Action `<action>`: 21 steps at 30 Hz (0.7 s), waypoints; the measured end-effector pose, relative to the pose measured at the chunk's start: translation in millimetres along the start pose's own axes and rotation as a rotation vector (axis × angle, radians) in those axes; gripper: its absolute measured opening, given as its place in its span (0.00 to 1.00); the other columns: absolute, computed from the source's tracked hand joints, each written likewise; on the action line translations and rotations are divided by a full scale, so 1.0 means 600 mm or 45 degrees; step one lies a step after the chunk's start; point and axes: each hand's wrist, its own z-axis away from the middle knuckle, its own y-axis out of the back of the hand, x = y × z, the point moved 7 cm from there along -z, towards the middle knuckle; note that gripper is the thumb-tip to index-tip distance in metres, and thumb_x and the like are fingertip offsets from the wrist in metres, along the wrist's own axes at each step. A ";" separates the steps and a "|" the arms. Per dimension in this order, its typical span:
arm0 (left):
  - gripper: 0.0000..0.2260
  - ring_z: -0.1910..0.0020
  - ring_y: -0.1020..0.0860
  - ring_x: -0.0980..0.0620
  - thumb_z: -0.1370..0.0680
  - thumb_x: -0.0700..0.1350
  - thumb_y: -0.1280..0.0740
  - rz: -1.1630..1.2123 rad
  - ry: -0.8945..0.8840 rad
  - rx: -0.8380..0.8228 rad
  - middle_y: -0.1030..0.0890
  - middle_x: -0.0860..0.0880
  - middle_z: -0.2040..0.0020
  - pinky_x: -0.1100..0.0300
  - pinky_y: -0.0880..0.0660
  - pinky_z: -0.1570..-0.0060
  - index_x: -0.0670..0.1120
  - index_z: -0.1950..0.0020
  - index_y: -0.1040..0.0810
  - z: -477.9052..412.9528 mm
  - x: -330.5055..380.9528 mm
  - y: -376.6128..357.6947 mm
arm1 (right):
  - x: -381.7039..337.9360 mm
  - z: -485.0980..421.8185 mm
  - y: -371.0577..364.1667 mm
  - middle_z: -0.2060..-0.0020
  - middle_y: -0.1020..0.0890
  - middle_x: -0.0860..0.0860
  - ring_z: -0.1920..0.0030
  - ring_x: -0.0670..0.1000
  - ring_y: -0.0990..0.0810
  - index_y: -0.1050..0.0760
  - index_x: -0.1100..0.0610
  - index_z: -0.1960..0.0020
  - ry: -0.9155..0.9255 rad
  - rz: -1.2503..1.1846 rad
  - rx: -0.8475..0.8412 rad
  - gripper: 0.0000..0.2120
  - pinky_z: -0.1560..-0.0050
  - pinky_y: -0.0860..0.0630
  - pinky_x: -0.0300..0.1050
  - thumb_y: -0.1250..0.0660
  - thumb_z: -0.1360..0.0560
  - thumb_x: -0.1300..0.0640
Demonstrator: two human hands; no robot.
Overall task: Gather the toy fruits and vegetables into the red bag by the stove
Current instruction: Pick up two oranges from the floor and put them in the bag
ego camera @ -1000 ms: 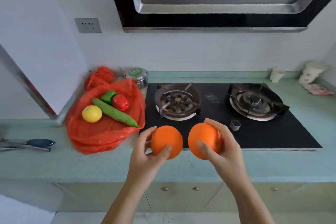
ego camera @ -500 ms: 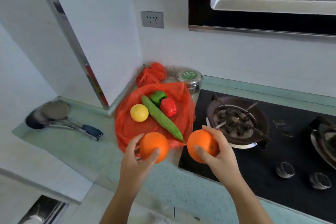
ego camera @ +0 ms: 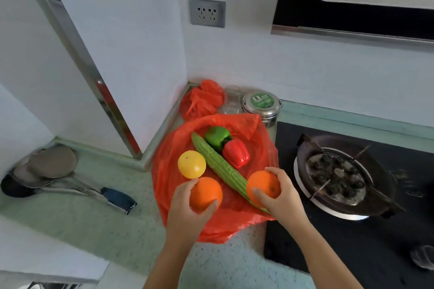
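A red plastic bag (ego camera: pixel 169 185) lies spread flat on the green counter left of the stove. On it lie a yellow toy lemon (ego camera: pixel 191 164), a long green bitter gourd (ego camera: pixel 220 168), a green pepper (ego camera: pixel 216 136) and a red pepper (ego camera: pixel 236 153). My left hand (ego camera: pixel 187 213) grips an orange (ego camera: pixel 205 193) above the bag's near part. My right hand (ego camera: pixel 279 197) grips a second orange (ego camera: pixel 261 184) over the gourd's near end, at the bag's right edge.
A black gas stove (ego camera: pixel 352 230) with a burner (ego camera: pixel 335 173) fills the right. A steel tin with a green lid (ego camera: pixel 261 103), a glass (ego camera: pixel 231 98) and a bunched red bag (ego camera: pixel 203 98) stand behind. Ladles (ego camera: pixel 58 178) lie on the counter at left.
Both hands have carried their oranges from the stove's front edge leftward over the red bag. The camera has turned left and down toward the bag.
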 end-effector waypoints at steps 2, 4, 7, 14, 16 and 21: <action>0.28 0.43 0.29 0.57 0.38 0.62 0.31 -0.018 -0.048 -0.040 0.30 0.61 0.44 0.54 0.27 0.46 0.58 0.40 0.31 -0.018 -0.007 -0.006 | 0.004 -0.019 -0.010 0.46 0.28 0.47 0.50 0.46 0.29 0.35 0.44 0.42 -0.005 0.028 0.032 0.26 0.55 0.32 0.38 0.25 0.34 0.53; 0.29 0.42 0.30 0.56 0.38 0.63 0.32 -0.025 -0.069 -0.079 0.30 0.60 0.43 0.54 0.28 0.44 0.57 0.39 0.30 -0.034 -0.018 -0.013 | 0.008 -0.036 -0.019 0.45 0.29 0.47 0.50 0.46 0.29 0.35 0.45 0.42 -0.016 0.042 0.055 0.25 0.56 0.34 0.37 0.26 0.33 0.54; 0.30 0.40 0.29 0.52 0.37 0.63 0.33 -0.088 -0.116 -0.114 0.28 0.54 0.41 0.54 0.30 0.42 0.52 0.38 0.28 -0.054 -0.032 -0.025 | 0.020 -0.058 -0.032 0.45 0.31 0.46 0.48 0.47 0.30 0.34 0.48 0.39 -0.045 0.073 0.061 0.26 0.55 0.34 0.37 0.26 0.32 0.53; 0.31 0.40 0.34 0.55 0.36 0.62 0.34 -0.260 -0.280 -0.216 0.27 0.49 0.39 0.61 0.36 0.42 0.50 0.36 0.26 -0.072 -0.043 -0.058 | 0.045 -0.092 -0.051 0.43 0.34 0.46 0.45 0.47 0.32 0.35 0.51 0.34 -0.112 0.129 0.104 0.29 0.49 0.33 0.41 0.27 0.31 0.53; 0.31 0.41 0.33 0.55 0.36 0.62 0.34 -0.287 -0.313 -0.237 0.26 0.47 0.40 0.59 0.34 0.43 0.49 0.37 0.26 -0.078 -0.046 -0.064 | 0.050 -0.100 -0.052 0.42 0.34 0.46 0.44 0.47 0.32 0.35 0.51 0.34 -0.128 0.134 0.120 0.29 0.49 0.33 0.41 0.27 0.31 0.52; 0.29 0.42 0.31 0.50 0.35 0.60 0.34 -0.319 -0.410 -0.241 0.23 0.44 0.43 0.54 0.32 0.44 0.51 0.37 0.30 -0.087 -0.052 -0.080 | 0.063 -0.119 -0.057 0.41 0.34 0.45 0.42 0.48 0.32 0.35 0.50 0.34 -0.141 0.197 0.105 0.30 0.48 0.32 0.41 0.27 0.31 0.51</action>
